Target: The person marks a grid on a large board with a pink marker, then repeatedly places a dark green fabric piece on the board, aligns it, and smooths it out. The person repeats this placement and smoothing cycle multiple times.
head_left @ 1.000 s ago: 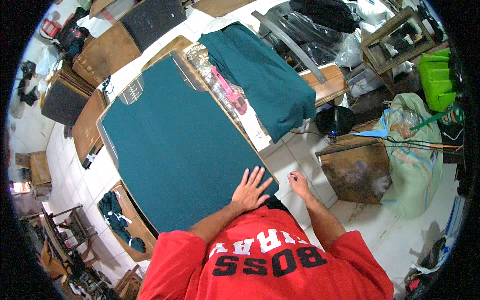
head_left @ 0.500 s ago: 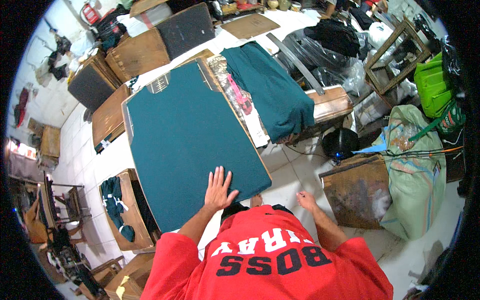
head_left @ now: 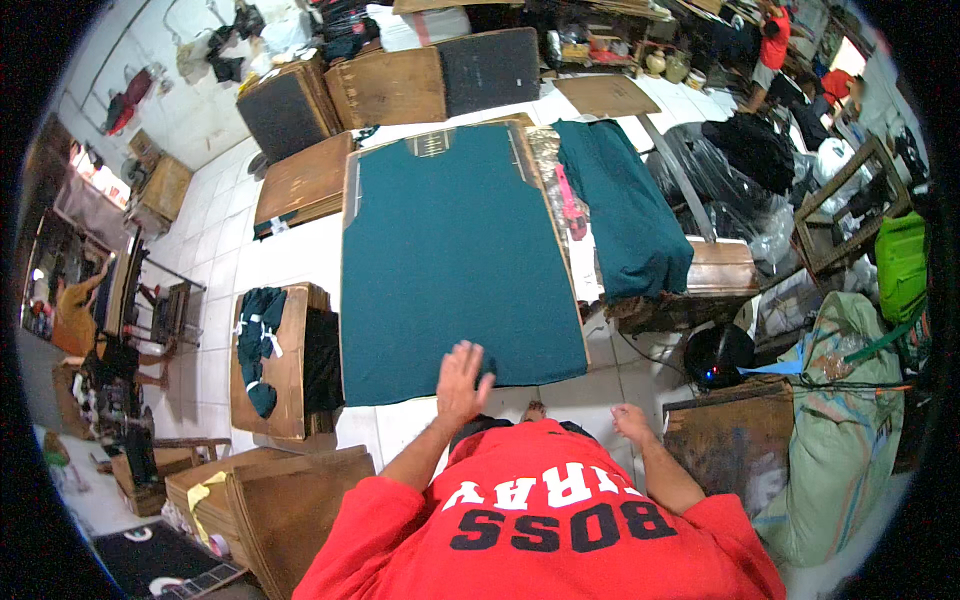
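Observation:
A dark teal shirt-shaped cloth panel [head_left: 455, 255] lies flat over a wide board, its neck end away from me. My left hand [head_left: 463, 383] is at the panel's near edge, fingers stretched out over the cloth and holding nothing. Whether the palm presses on it or hovers, I cannot tell. To the right of the board, apart from the cloth, my right hand [head_left: 630, 422] has its fingers curled in. Anything inside them is too small to make out. More teal cloth [head_left: 625, 215] drapes over a bench right of the board, with a pink tool [head_left: 571, 203] between.
Wooden boards are stacked at the far left [head_left: 305, 185]. A tied teal bundle [head_left: 262, 345] rests on another stack. A metal bar [head_left: 680, 180], black plastic bags [head_left: 710, 190], a wooden frame [head_left: 850, 205] and a pale green sack [head_left: 835, 440] crowd the right. People are at the far right.
The view has swung, so the board and surroundings sit further right and look straighter. My left hand's fingers are less spread, still at the cloth's near edge. The right hand stays curled.

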Motion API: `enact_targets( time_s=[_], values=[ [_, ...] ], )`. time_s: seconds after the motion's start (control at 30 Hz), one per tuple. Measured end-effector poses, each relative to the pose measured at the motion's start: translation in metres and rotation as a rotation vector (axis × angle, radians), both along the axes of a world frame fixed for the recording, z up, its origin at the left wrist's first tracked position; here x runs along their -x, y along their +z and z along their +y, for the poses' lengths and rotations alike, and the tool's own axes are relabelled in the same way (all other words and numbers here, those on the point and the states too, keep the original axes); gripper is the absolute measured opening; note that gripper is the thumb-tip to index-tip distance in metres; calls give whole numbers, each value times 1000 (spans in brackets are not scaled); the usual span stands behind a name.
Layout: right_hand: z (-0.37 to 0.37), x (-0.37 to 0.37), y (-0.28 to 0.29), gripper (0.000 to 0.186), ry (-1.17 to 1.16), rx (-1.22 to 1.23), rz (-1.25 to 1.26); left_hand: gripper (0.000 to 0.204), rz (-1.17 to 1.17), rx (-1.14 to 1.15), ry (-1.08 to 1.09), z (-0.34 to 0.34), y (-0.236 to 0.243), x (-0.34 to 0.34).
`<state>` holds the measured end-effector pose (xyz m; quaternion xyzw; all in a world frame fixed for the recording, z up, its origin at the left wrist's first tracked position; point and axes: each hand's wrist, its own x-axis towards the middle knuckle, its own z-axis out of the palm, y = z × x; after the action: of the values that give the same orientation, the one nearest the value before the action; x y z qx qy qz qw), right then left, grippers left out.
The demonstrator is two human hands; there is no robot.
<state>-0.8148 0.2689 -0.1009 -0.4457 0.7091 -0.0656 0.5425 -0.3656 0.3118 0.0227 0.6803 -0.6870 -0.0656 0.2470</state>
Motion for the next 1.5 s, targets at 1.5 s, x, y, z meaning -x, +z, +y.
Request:
enact_targets(
  time_s=[1.5],
  values=[
    [131, -643, -16, 40, 1487, -102, 40, 98, 287, -459, 1856, 648, 16, -260]
  ],
)
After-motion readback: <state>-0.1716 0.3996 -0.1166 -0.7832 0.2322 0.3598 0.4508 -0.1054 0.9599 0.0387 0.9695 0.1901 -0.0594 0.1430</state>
